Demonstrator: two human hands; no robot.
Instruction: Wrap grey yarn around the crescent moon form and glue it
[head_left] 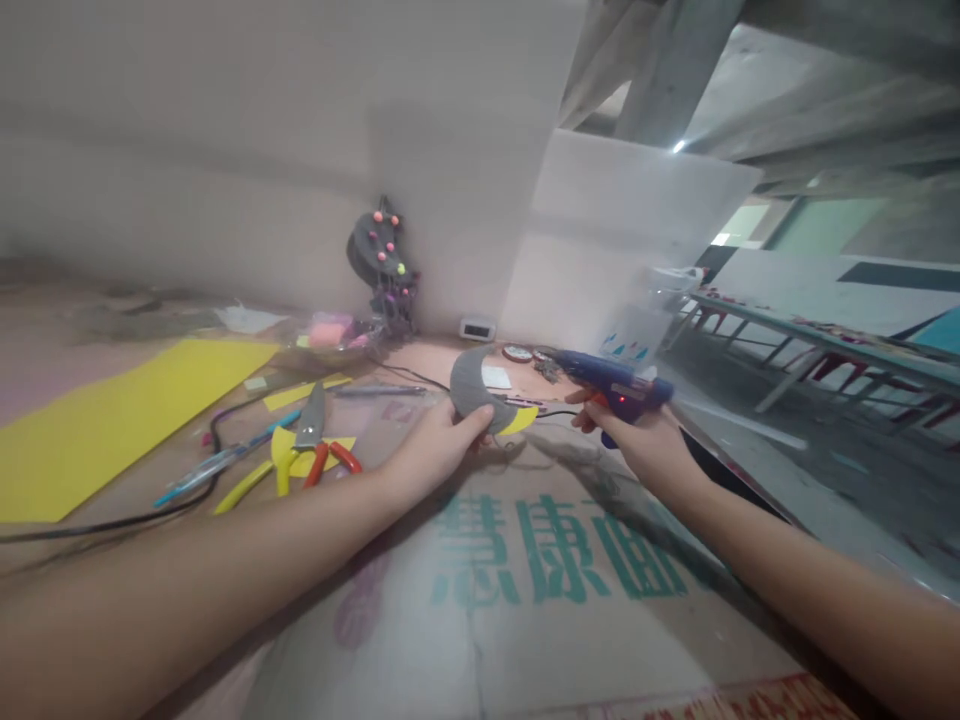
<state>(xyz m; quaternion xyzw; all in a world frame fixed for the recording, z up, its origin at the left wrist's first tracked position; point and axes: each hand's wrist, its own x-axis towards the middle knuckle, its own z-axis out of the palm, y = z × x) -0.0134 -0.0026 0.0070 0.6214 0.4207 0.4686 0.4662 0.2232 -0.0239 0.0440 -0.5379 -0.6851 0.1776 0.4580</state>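
Note:
My left hand pinches a grey crescent-shaped foam piece with a yellow tip, holding it just above the cardboard sheet. My right hand is wrapped round the grip of a blue glue gun. The gun's nozzle points left toward the grey piece and a small red light glows on its body. A black cord trails from the gun across the cardboard.
Scissors with red and yellow handles and yellow foam scraps lie left of my hand. A large yellow sheet lies at far left, pens beside it. A dark ornament with coloured beads stands by the wall. Long tables stand at right.

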